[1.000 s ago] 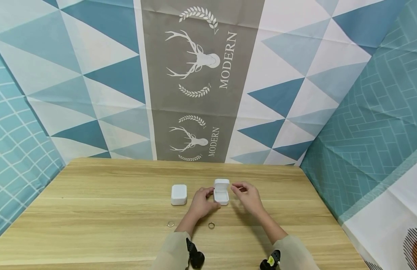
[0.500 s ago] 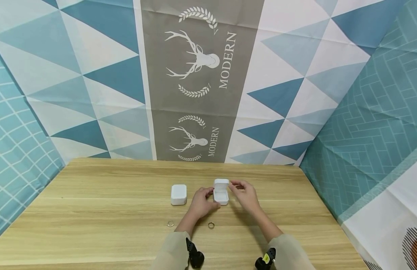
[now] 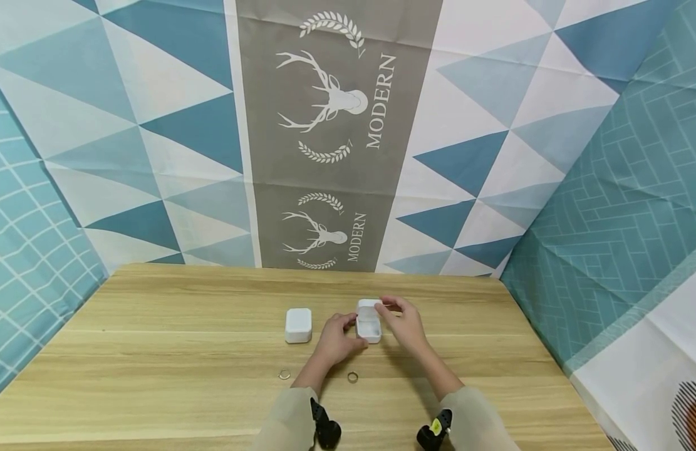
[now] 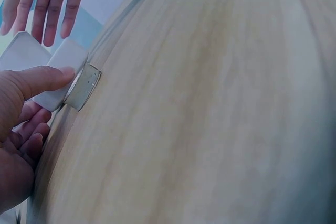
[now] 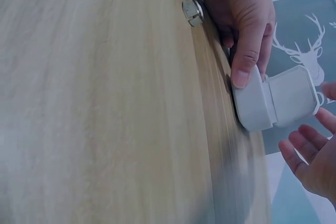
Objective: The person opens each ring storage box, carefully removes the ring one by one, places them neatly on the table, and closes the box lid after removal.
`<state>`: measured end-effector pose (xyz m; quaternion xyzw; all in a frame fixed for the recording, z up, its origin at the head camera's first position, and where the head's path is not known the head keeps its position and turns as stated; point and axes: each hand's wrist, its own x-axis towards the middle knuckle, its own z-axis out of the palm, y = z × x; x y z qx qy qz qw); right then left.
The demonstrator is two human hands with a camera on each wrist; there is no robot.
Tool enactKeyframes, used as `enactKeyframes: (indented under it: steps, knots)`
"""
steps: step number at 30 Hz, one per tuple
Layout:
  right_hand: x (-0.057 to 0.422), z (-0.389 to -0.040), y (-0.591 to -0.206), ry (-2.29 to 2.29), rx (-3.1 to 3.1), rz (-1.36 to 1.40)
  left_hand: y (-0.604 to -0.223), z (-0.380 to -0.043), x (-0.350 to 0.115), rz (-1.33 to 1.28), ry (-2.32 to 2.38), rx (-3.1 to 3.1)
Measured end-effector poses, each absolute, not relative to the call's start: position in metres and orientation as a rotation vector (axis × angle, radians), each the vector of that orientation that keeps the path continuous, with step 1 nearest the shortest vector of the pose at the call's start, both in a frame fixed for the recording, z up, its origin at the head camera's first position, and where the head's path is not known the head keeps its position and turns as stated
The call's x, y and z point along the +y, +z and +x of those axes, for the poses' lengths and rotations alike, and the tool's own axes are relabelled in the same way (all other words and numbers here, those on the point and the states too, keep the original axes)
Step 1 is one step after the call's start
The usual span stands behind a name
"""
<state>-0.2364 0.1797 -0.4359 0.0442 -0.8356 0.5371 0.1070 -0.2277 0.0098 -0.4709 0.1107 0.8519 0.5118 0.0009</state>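
Note:
A small white ring box (image 3: 368, 331) stands on the wooden table with its lid (image 5: 293, 98) raised; no ring shows inside it. My left hand (image 3: 334, 341) grips the base from the left, thumb at the front and fingers behind. From the right, my right hand (image 3: 405, 321) reaches the raised lid, thumb in front and fingertips right at its edge. Its fingers look extended in the left wrist view. At that edge a small pale loop (image 5: 321, 98) shows in the right wrist view. Nearer lie one ring (image 3: 353, 377) and, further left, another ring (image 3: 284, 374).
A second white box (image 3: 299, 325), closed, stands left of my left hand. The wooden table (image 3: 173, 351) meets a patterned cloth wall (image 3: 336, 156) at the back. Tiled-pattern cloths hang on both sides. A black wrist camera sits on each sleeve.
My right hand has moved left from beside the box to the edge of its lid, the thumb now overlapping the lid. My left hand, the box and the rings have stayed in place.

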Motion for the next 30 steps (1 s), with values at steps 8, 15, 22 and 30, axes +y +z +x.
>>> enactKeyframes:
  steps: [8,15,22,30]
  knots:
    - [0.172,-0.239,-0.436,1.609,-2.482,0.118,-0.472,-0.227,0.010,0.349,1.614,2.672]
    - [0.168,-0.241,-0.437,1.661,-2.472,0.163,-0.471,-0.227,0.010,0.353,1.603,2.674]
    - [0.165,-0.242,-0.436,1.652,-2.471,0.136,-0.471,-0.227,0.010,0.359,1.602,2.677]
    - [0.164,-0.243,-0.436,1.618,-2.508,0.106,-0.472,-0.228,0.009,0.362,1.605,2.674]
